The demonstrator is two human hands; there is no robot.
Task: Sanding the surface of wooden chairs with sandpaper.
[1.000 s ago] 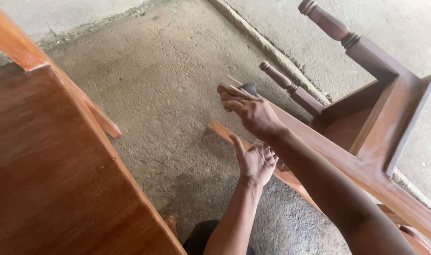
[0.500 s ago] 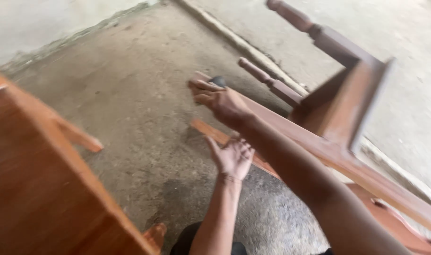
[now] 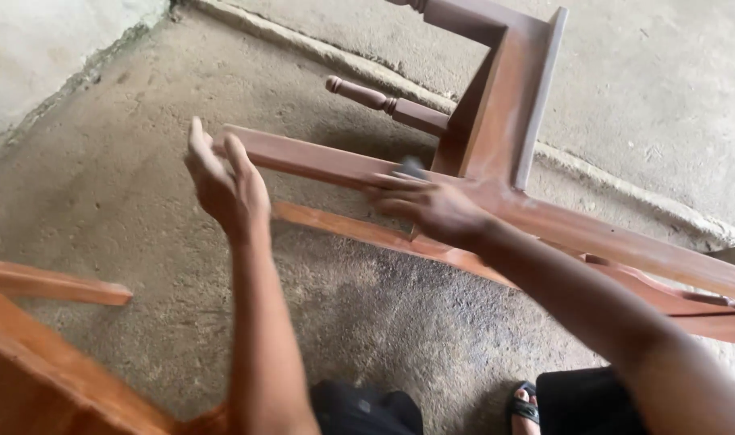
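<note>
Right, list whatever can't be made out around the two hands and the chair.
- Head view: the dark pad under the right hand is mostly covered by its fingers; its kind is unclear.
- Whether the left hand touches the long rail: blurred by motion.
- The chair: its upper leg is cut off by the top edge.
- The orange wooden piece: cut off at the bottom left corner.
</note>
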